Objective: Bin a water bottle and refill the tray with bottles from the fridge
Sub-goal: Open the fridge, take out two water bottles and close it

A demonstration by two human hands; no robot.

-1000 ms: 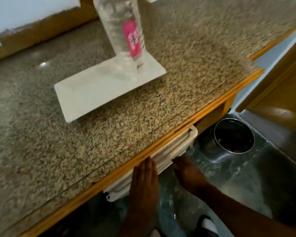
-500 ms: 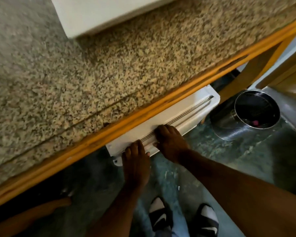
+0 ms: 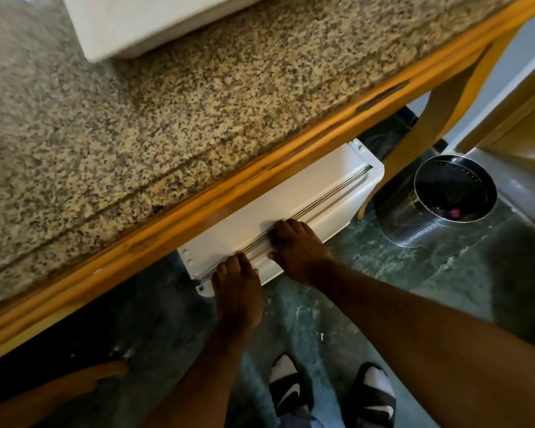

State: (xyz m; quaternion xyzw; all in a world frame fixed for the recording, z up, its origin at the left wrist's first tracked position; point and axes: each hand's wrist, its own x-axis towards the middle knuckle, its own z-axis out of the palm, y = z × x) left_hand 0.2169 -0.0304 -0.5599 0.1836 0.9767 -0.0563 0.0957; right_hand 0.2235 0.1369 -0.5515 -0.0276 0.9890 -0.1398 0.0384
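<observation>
The white fridge door (image 3: 331, 186) sticks out from under the granite counter (image 3: 136, 134), seen from above. My left hand (image 3: 237, 291) lies on the door's top edge near its left corner, fingertips hooked over the seam. My right hand (image 3: 297, 251) sits just to its right, fingers curled into the same seam. The white tray (image 3: 155, 23) shows only as a corner at the top of the view, and no bottle on it is visible. The perforated steel bin (image 3: 420, 230) stands on the floor to the right, with something pink (image 3: 453, 213) inside.
The counter's wooden edge (image 3: 260, 180) overhangs the fridge. A curved wooden leg (image 3: 436, 118) stands between fridge and bin. My feet in black and white slides (image 3: 291, 390) are on the dark green floor directly below my hands.
My view has tilted down, so the bottle on the tray is out of sight. Both hands have settled on the fridge door's top edge, which now stands farther out from under the counter.
</observation>
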